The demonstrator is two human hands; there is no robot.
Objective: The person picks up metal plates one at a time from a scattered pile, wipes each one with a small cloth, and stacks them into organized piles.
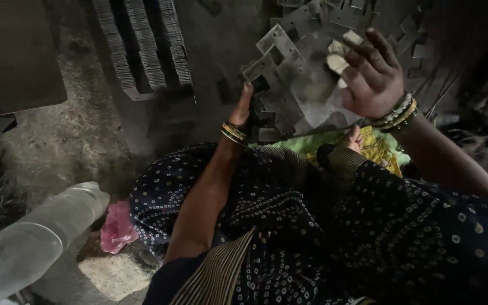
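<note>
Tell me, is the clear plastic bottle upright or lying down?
Lying down: the clear plastic bottle rests on its side on the dusty ground.

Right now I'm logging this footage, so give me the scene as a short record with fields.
setting: dim floor workspace, head view
left hand: touches the edge of a flat grey metal plate
right hand: spread over the metal plates, pale piece at the fingertips
wrists: bangles on both
stacks: rows of thin plates upper left
nearby: clear plastic bottle, pink bag

small metal workshop, floor-level: heap of stamped metal plates (306, 73), neat stacked rows of laminations (142, 45), dusty dirt floor (69, 135).
</note>
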